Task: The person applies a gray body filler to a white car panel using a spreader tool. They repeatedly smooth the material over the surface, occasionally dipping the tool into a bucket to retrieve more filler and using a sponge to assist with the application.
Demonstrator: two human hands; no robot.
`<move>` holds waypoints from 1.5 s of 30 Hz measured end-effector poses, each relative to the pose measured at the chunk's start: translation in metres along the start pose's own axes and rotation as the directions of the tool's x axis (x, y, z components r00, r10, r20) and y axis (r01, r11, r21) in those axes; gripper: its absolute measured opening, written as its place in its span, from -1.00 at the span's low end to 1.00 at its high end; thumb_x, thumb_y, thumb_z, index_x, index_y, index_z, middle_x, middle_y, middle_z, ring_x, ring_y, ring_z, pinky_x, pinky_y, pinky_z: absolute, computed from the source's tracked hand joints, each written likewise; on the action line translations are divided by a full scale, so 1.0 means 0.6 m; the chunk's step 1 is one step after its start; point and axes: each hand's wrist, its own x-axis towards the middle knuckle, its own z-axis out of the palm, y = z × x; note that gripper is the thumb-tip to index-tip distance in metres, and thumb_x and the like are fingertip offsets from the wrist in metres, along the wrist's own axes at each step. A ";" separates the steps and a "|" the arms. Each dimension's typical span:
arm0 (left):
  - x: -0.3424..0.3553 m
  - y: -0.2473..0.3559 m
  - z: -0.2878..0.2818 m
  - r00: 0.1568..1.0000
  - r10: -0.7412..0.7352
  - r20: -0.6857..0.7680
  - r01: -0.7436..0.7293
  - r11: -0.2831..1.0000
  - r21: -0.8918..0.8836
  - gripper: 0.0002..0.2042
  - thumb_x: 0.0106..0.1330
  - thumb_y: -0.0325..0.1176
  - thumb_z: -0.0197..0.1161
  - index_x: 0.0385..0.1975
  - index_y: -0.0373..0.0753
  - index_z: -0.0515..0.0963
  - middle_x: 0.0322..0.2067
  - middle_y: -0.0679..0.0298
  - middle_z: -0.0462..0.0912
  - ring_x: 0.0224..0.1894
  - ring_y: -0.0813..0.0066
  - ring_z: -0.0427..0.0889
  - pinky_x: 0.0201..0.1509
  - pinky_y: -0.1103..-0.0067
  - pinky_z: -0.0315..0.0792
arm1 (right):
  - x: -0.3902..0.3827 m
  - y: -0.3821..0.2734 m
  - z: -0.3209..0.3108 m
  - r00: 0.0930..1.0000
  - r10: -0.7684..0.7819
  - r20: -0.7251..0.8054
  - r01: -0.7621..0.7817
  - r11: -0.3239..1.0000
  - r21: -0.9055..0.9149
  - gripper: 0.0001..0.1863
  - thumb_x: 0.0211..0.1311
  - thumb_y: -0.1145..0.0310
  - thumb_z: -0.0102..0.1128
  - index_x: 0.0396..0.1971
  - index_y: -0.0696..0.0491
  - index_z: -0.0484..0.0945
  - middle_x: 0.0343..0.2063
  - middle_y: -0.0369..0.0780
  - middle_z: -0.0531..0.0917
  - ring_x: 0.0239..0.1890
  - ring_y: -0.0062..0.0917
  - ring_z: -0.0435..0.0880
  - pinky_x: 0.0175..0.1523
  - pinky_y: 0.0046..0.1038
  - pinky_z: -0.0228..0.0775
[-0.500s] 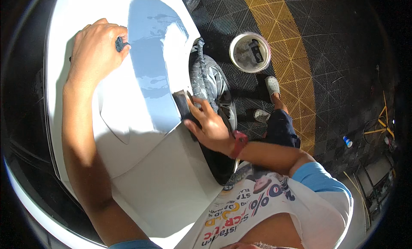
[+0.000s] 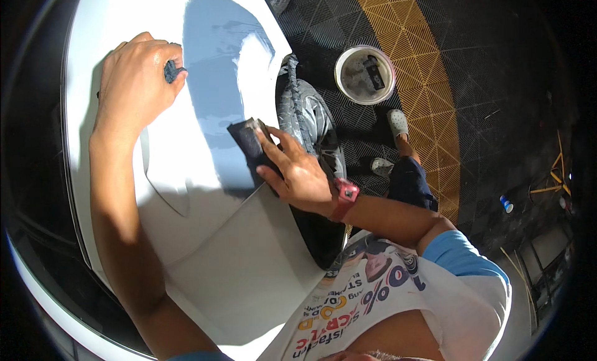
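Right hand (image 2: 298,177): closed on the dark block, with fingers over the right side and with thumb by the lower edge; well apart from the left.
Dark block (image 2: 247,144): gripped in the right hand; placed at the lower right of the grey-blue patch, close to the panel's edge; set slantwise, with a paler, worn-looking spot near the top.
Left hand (image 2: 134,81): resting on the white panel, just left of the patch; curled round a dark wad.
Dark wad (image 2: 174,72): showing between thumb and forefinger; mostly hidden inside the grip.
Red watch (image 2: 345,200): strapped round the right wrist.
Grey-blue patch (image 2: 214,90): long and rounded at the top, streaky; broken by a bright white area on the right side.
White panel (image 2: 165,140): stretching under both arms; partly sunlit, partly shaded, with a curved crease below the left hand.
Wheel (image 2: 320,121): seen just right of the panel, beneath the arch.
Printed shirt (image 2: 398,280): white, with blue sleeves; filling the lower right.
Bucket (image 2: 338,75): standing on the floor beyond the wheel; containing cloudy liquid and a dark piece (image 2: 374,73).
Pale clogs (image 2: 398,123): planted below the bucket.
Floor (image 2: 491,75): black and ribbed, crossed by a yellow band (image 2: 432,121).
Blue-and-white can (image 2: 506,204): lying farther right.
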 end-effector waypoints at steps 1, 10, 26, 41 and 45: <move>-0.004 0.000 -0.006 1.000 -0.007 0.014 0.007 1.000 0.004 -0.89 0.17 -0.39 0.58 -0.42 -0.17 0.74 -0.39 0.32 0.78 -0.17 0.36 0.73 -0.06 0.39 0.62 | 0.028 0.016 0.007 1.000 0.021 -0.010 -0.021 1.000 0.022 -0.25 0.44 0.15 0.29 0.56 0.03 0.32 0.26 0.19 0.54 0.13 0.14 0.70 0.11 -0.04 0.67; 0.000 -0.004 -0.020 1.000 -0.006 0.023 0.007 0.999 -0.045 -0.87 0.12 -0.41 0.58 -0.44 -0.20 0.72 -0.38 0.28 0.78 -0.16 0.28 0.71 0.01 0.34 0.57 | 0.217 0.158 0.064 0.988 0.149 -0.046 -0.151 0.988 -0.033 -0.38 0.49 0.04 0.20 0.39 0.09 0.50 0.13 0.13 0.68 0.07 0.09 0.74 0.12 -0.04 0.65; -0.006 -0.005 -0.005 0.994 -0.080 0.074 0.088 0.991 -0.104 -0.87 0.11 -0.40 0.55 -0.45 -0.21 0.71 -0.32 0.24 0.76 -0.12 0.27 0.69 0.07 0.30 0.52 | 0.192 0.069 0.027 0.993 -0.038 -0.109 0.033 0.998 -0.050 -0.43 0.48 0.25 0.25 0.37 0.21 0.49 0.01 0.15 0.72 0.19 0.00 0.71 0.20 -0.12 0.60; 0.000 -0.005 -0.007 0.986 -0.109 0.126 0.126 0.982 -0.139 -0.86 0.14 -0.38 0.53 -0.45 -0.22 0.67 -0.32 0.22 0.73 -0.08 0.20 0.67 0.09 0.27 0.49 | 0.324 0.195 0.057 0.990 0.086 -0.112 -0.084 0.996 0.021 -0.40 0.46 0.20 0.27 0.33 0.29 0.53 0.09 0.20 0.71 0.14 0.04 0.75 0.23 -0.14 0.58; 0.022 -0.003 -0.029 0.987 -0.095 0.129 0.109 0.988 -0.108 -0.87 0.14 -0.38 0.54 -0.43 -0.22 0.70 -0.33 0.24 0.74 -0.10 0.24 0.67 0.09 0.29 0.50 | 0.459 0.294 0.044 0.895 0.424 0.141 -0.426 0.904 -0.019 -0.39 0.56 0.08 0.16 0.37 0.24 0.51 -0.22 0.14 0.81 -0.11 -0.08 0.85 0.10 -0.13 0.65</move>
